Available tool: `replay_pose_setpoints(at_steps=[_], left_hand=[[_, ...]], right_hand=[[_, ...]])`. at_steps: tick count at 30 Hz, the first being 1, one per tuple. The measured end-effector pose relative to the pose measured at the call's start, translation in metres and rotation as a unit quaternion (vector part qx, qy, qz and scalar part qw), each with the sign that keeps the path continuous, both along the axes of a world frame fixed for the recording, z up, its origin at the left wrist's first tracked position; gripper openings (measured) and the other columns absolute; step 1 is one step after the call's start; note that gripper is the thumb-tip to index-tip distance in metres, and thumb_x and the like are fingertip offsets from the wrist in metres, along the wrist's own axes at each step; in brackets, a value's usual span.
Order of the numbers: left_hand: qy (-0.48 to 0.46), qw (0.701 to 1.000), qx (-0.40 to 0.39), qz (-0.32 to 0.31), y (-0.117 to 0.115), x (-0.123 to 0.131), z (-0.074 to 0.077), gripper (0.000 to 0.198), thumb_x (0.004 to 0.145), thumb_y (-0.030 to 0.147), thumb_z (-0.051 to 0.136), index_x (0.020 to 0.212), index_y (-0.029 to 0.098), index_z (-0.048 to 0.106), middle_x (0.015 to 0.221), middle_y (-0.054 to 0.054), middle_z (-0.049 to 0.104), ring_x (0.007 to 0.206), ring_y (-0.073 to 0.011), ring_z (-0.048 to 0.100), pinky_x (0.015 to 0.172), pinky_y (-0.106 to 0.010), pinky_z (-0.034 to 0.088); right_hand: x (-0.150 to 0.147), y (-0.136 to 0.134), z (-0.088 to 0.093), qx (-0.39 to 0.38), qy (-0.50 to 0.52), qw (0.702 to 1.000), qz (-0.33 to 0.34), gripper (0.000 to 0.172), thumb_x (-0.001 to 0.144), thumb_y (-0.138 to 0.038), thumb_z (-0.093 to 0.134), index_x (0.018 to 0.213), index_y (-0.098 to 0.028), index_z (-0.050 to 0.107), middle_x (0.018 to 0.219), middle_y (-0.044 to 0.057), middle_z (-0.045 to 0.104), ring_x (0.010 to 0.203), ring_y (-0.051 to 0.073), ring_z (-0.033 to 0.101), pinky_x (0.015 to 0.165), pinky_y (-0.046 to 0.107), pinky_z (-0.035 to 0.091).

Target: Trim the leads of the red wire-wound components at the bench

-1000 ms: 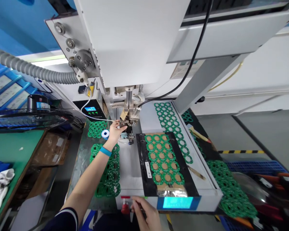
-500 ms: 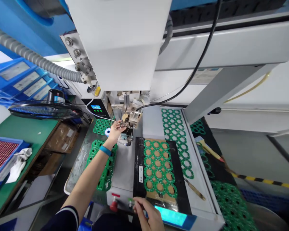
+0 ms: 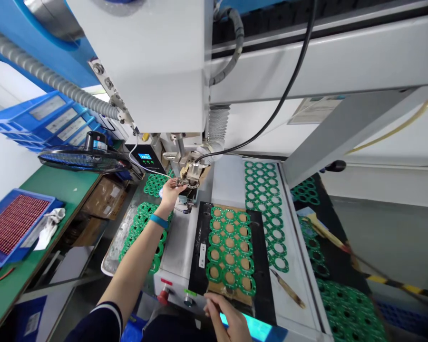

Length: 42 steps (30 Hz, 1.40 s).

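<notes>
My left hand [image 3: 171, 194], with a blue band at the wrist, reaches up to the soldering machine's head. Thumb and fingers pinch the small metal wire guide [image 3: 180, 182] at its lower end, where a thin white tube comes in. My right hand [image 3: 230, 317] hovers at the front edge of the machine with its fingers curled together; nothing shows in them. A green-ringed push button [image 3: 189, 298] lies just left of it, apart from the fingertips. Between the hands, a green ring-shaped circuit board panel [image 3: 223, 244] lies on a black fixture [image 3: 264, 270].
Stacked green panels [image 3: 141, 228] fill a tray at left; another panel [image 3: 264, 204] lies at right near tweezers [image 3: 288, 289]. A red stop button [image 3: 163, 297] and a lit screen [image 3: 258, 327] line the front. A black fan [image 3: 83, 159] and a soldering controller [image 3: 145, 159] stand behind left.
My right hand has moved slightly right, away from the green-ringed button, which now shows more fully. My left hand stays at the soldering head. The whole view has shifted a little.
</notes>
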<state>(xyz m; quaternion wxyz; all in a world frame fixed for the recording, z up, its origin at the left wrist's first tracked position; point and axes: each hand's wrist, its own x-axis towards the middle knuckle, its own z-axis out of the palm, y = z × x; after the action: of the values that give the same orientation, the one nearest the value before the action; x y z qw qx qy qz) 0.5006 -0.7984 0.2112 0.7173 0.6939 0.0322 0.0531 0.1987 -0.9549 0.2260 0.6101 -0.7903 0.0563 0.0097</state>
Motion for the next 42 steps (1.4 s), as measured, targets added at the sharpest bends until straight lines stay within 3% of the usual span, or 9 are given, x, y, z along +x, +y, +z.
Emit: replay_pose_setpoints(at_steps=[14, 22, 28, 42], left_hand=[[0.013, 0.992, -0.005, -0.125, 0.019, 0.016, 0.006, 0.02, 0.068, 0.021, 0.073, 0.08, 0.014, 0.059, 0.063, 0.005, 0.061, 0.057, -0.0101, 0.058, 0.066, -0.029, 0.049], [-0.018, 0.994, -0.02, -0.103, 0.012, 0.013, 0.003, 0.022, 0.061, 0.021, 0.076, 0.072, 0.013, 0.059, 0.069, 0.003, 0.062, 0.064, -0.0109, 0.058, 0.068, -0.029, 0.048], [-0.022, 0.997, -0.032, -0.06, 0.011, 0.013, 0.0, 0.042, 0.048, 0.017, 0.081, 0.081, 0.018, 0.054, 0.067, 0.006, 0.062, 0.06, -0.0087, 0.058, 0.065, -0.023, 0.046], [-0.038, 0.99, -0.003, -0.134, 0.02, 0.024, 0.013, 0.054, 0.042, 0.01, 0.081, 0.085, 0.02, 0.05, 0.07, 0.007, 0.061, 0.059, -0.0083, 0.06, 0.058, -0.018, 0.044]], right_hand=[[-0.003, -0.002, -0.006, -0.006, 0.02, 0.999, -0.044, 0.033, 0.086, -0.046, 0.043, 0.083, -0.024, 0.067, 0.069, 0.003, 0.069, 0.059, 0.016, 0.065, 0.061, 0.021, 0.052], [-0.002, 0.009, -0.003, 0.016, 0.05, 0.998, -0.033, 0.03, 0.085, -0.045, 0.045, 0.086, -0.024, 0.066, 0.07, 0.003, 0.069, 0.063, 0.016, 0.066, 0.059, 0.02, 0.052], [-0.005, 0.015, -0.004, 0.036, 0.057, 0.997, -0.042, 0.024, 0.085, -0.041, 0.047, 0.087, -0.025, 0.065, 0.07, 0.0, 0.068, 0.063, 0.015, 0.065, 0.063, 0.02, 0.051], [-0.021, 0.051, -0.009, -0.004, 0.034, 0.994, -0.108, 0.026, 0.086, -0.041, 0.044, 0.085, -0.025, 0.065, 0.066, 0.001, 0.068, 0.059, 0.015, 0.064, 0.06, 0.02, 0.051]])
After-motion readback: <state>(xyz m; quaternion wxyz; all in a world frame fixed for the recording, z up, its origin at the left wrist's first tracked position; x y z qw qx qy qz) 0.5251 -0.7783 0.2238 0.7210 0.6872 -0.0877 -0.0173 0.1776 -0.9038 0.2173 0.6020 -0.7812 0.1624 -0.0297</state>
